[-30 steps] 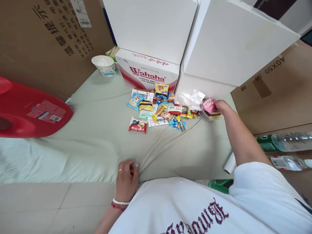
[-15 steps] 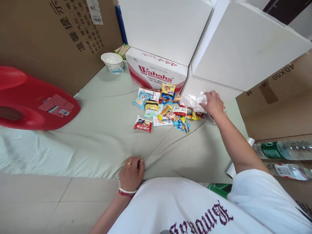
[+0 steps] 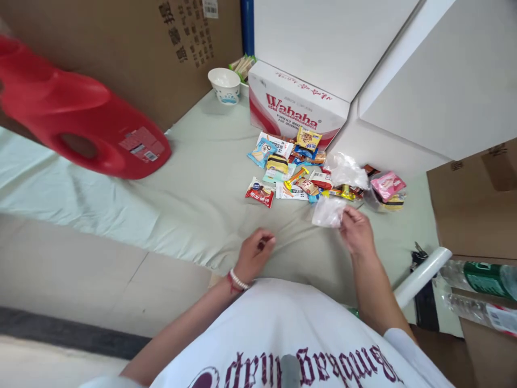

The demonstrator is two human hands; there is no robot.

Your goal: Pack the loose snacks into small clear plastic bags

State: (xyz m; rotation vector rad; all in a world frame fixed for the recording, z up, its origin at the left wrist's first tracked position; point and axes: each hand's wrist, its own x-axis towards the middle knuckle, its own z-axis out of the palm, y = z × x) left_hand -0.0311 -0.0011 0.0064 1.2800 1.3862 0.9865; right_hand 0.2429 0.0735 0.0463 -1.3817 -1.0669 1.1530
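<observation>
My right hand (image 3: 356, 230) pinches a small clear plastic bag (image 3: 328, 212) just above the pale green cloth (image 3: 194, 199), a little in front of a pile of snack packets (image 3: 297, 170). My left hand (image 3: 254, 257) hovers over the cloth near me with its fingers curled in; I cannot make out anything in them. A crumpled clear bag (image 3: 346, 170) lies at the pile's right side. Beyond it sits a pink packet (image 3: 386, 185) on a small clear container (image 3: 383, 202).
A red plastic jug (image 3: 84, 124) lies at the left. At the back stand a Wahaha carton (image 3: 297, 105), a paper cup (image 3: 224, 85), white boxes (image 3: 436, 75) and brown cardboard (image 3: 121, 48). A white roll (image 3: 422, 276) and water bottles (image 3: 484, 277) lie at the right.
My right hand has come back from the crumpled bag by the pile, now holding a small clear bag nearer me. My left hand has lifted off the cloth. The view has swung left.
</observation>
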